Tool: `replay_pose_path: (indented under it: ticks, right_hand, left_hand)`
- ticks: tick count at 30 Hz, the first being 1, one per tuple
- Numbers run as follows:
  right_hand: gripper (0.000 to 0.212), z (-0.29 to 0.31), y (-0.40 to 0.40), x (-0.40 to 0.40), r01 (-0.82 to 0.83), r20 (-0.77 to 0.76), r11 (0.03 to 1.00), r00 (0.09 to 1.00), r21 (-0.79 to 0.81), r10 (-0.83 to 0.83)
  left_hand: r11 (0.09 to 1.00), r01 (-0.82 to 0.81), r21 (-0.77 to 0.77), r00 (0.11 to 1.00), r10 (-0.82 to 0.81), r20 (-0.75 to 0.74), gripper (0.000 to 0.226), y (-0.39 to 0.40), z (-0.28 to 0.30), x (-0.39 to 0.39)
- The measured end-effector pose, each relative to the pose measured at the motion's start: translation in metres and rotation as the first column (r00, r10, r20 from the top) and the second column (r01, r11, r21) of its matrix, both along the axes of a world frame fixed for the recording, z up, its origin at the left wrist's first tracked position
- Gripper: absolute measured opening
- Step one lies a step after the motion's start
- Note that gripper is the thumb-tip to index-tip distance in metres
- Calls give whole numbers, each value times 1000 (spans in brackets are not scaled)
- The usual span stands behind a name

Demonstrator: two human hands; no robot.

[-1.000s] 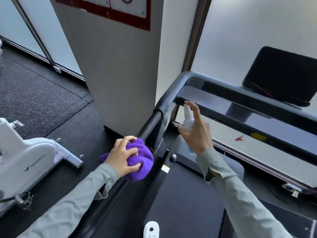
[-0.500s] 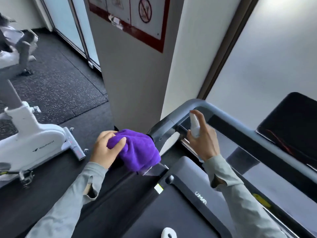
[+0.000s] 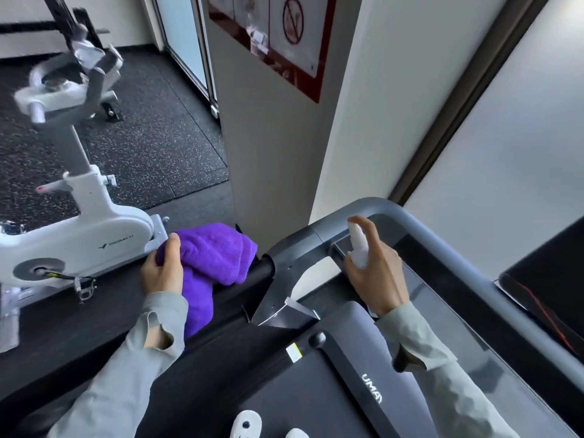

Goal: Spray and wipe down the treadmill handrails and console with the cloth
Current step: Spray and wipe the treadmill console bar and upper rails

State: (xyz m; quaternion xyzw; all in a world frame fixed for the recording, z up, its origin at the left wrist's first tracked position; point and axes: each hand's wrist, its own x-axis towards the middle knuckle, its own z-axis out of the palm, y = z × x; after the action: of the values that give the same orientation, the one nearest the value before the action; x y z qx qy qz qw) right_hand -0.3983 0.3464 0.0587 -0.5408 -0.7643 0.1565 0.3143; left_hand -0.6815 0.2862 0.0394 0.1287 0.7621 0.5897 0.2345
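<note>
My left hand [image 3: 162,271] grips a purple cloth [image 3: 216,257] that lies over the treadmill's black left handrail [image 3: 257,275], just short of the grey corner joint. My right hand [image 3: 377,273] holds a small white spray bottle [image 3: 358,246] upright, with the index finger over its top, close to the inside of the grey front bar [image 3: 423,230]. The dark console screen [image 3: 556,273] sits at the right edge, partly cut off. The bottle's lower part is hidden in my palm.
A white exercise bike [image 3: 85,235] stands on the speckled floor to the left of the handrail. A white pillar [image 3: 278,147] with a red-framed sign rises just beyond the treadmill's corner. The treadmill's dark deck [image 3: 335,390] lies below, frosted window panels to the right.
The view has swung left and down. My left hand has slid the cloth forward along the handrail toward the corner joint. The right hand keeps the bottle near the front bar.
</note>
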Motion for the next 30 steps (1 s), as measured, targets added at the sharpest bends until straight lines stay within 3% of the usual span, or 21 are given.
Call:
replay_pose_path:
  ticks: [5,11,13,16,18,20,22,23,30]
  right_hand:
    - [60,-4,3,-4,21,-45,999,999,31,-20]
    - [68,-2,6,-4,34,12,999,999,38,-34]
    - [69,-2,2,-1,69,14,997,997,39,-69]
    - [70,-3,-5,7,91,-5,995,996,46,-91]
    - [69,-6,-9,12,106,-15,994,994,13,-106]
    - [68,-9,-12,18,121,-18,993,992,-7,-121]
    - [68,-12,-13,25,143,-10,990,990,2,-143]
    - [68,-12,-14,27,156,-10,988,988,4,-156]
    - [67,-12,-16,29,133,-103,991,986,-22,-134]
  left_hand:
    - [998,-39,-41,999,40,20,41,1,2,-2]
    - [1000,-5,3,1000,5,-11,41,6,8,-4]
    - [998,42,40,996,-39,-85,53,9,13,-4]
    - [980,198,36,929,-176,-326,70,22,18,16]
    - [915,404,29,822,-349,-450,62,43,2,49]
    - [748,643,-165,595,-624,-507,59,67,-23,94]
    - [578,633,-514,294,-795,-531,53,88,-54,136]
    - [558,560,-612,196,-807,-556,46,98,-63,151]
    - [503,443,-742,-65,-807,-587,38,106,-64,134]
